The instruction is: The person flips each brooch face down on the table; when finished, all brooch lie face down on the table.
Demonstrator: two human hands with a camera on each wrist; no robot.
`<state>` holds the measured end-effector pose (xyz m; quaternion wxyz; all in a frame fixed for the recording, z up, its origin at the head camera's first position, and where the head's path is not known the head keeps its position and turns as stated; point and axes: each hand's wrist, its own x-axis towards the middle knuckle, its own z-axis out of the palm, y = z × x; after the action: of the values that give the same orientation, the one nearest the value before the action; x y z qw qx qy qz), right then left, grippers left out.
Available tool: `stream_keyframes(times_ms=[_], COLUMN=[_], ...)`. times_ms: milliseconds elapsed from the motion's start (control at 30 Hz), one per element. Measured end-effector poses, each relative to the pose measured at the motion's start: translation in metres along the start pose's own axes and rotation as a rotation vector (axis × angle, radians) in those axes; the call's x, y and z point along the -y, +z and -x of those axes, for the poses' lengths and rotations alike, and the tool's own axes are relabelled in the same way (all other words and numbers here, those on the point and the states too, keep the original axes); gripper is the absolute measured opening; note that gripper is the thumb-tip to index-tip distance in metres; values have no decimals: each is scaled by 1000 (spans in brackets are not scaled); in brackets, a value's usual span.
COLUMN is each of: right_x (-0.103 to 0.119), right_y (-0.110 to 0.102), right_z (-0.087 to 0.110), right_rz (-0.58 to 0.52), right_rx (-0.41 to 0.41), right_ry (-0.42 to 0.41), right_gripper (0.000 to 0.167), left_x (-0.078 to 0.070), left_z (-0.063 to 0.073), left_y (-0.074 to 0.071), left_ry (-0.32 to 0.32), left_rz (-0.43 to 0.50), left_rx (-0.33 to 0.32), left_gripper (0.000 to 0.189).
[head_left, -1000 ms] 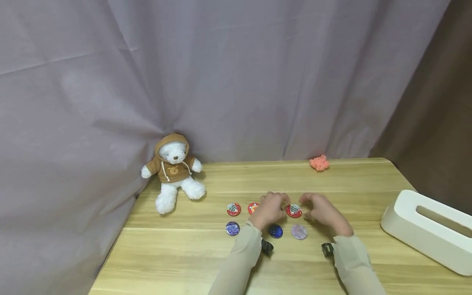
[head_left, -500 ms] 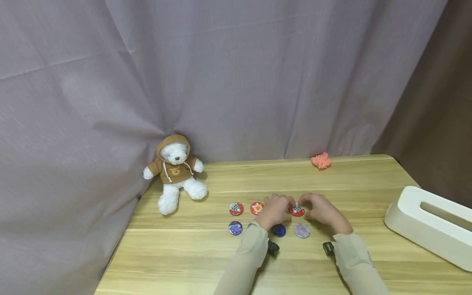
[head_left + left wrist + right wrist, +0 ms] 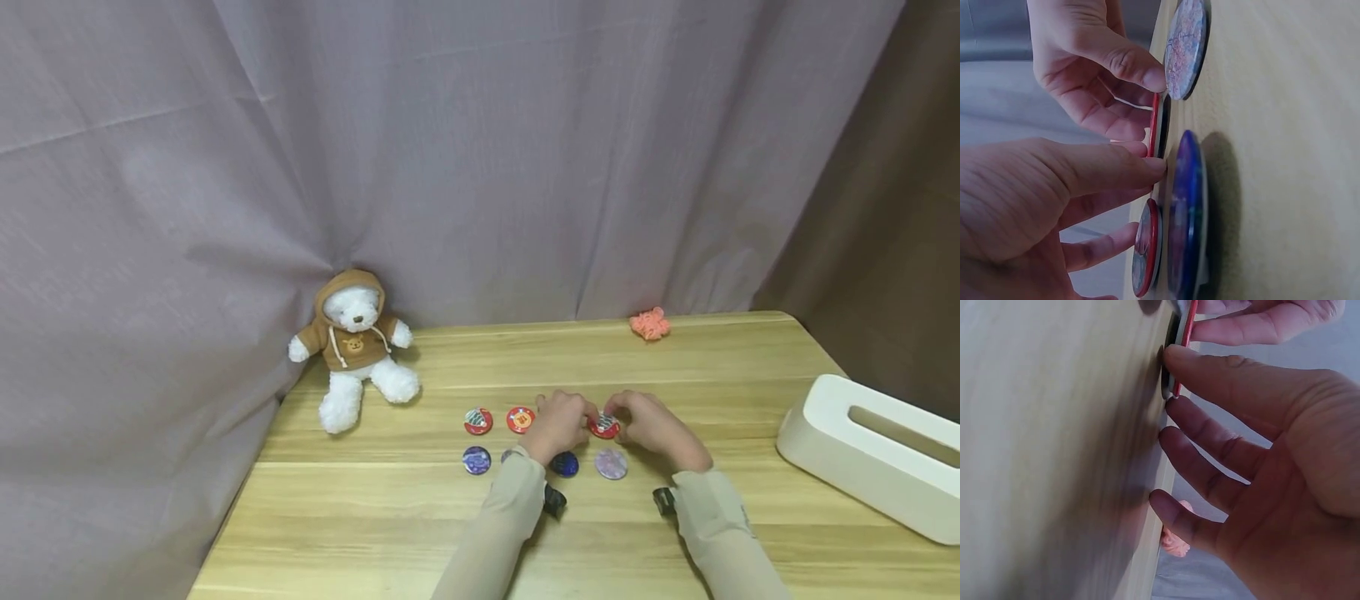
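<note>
A red button badge with a green-and-white picture [image 3: 604, 426] lies between my two hands, in the back row of badges. My left hand [image 3: 557, 423] grips its left edge with thumb and fingertips. On the opposite edge, my right hand [image 3: 658, 427] has its thumb and bent fingers. Seen edge-on in the left wrist view, the red badge [image 3: 1155, 125] sits low at the table between both thumbs. Just in front are a dark blue badge [image 3: 565, 464] and a pale lilac badge [image 3: 611, 463]. Another red-rimmed badge [image 3: 1147, 250] is beside my left fingers.
Further left are a matching red badge [image 3: 477, 421], a red badge with a yellow centre [image 3: 521, 419] and a purple badge [image 3: 476, 460]. A teddy bear in a brown hoodie [image 3: 356, 346] sits back left. A coral-coloured bundle [image 3: 649, 324] and a white slotted box [image 3: 862, 458] are rightward.
My left hand has shifted slightly right and closed in on the red badge. My right fingers have come in to its right edge. The camera view has shifted a little.
</note>
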<state>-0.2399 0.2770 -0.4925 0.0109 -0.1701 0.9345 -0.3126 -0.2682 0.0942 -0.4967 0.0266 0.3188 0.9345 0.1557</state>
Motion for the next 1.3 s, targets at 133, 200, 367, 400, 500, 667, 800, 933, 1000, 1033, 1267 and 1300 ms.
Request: stream_keyframes(times_ms=[133, 200, 367, 400, 500, 667, 800, 933, 1000, 1033, 1267, 1300], right_x=[0, 0, 0, 0, 1, 2, 1, 0, -1, -1, 1, 1], right_y=[-1, -2, -6, -6, -8, -11, -13, -15, -17, -17, -16, -16], right_z=[1, 1, 3, 3, 4, 5, 7, 7, 7, 6, 5, 6], right_rz=[6, 4, -12, -16, -34, -118, -149, -140, -118, -106, -83, -85], right_rx=[7, 11, 29, 35, 48, 64, 64, 50, 38, 31, 11, 8], right_ry=[-13, -14, -8, -6, 4, 34, 47, 41, 29, 25, 38, 41], right_gripper=[28, 26, 22, 21, 20, 16, 14, 12, 12, 11, 9, 9], left_x=[1, 1, 2, 2, 3, 3, 3, 3, 4, 4, 4, 4], left_z=[1, 0, -2, -2, -2, 1, 3, 3, 2, 2, 3, 3], left_y=[0, 1, 5, 6, 7, 2, 1, 0, -2, -3, -5, -4], left_ry=[-11, -20, -46, -49, -58, -65, -59, -55, -53, -52, -42, -39], left_rz=[-1, -4, -13, -17, -18, 32, 73, 97, 108, 116, 127, 129], left_rx=[-16, -33, -77, -83, -99, -111, -110, -114, -119, -124, -144, -150], left_gripper=[26, 26, 22, 21, 17, 13, 11, 8, 6, 6, 4, 4])
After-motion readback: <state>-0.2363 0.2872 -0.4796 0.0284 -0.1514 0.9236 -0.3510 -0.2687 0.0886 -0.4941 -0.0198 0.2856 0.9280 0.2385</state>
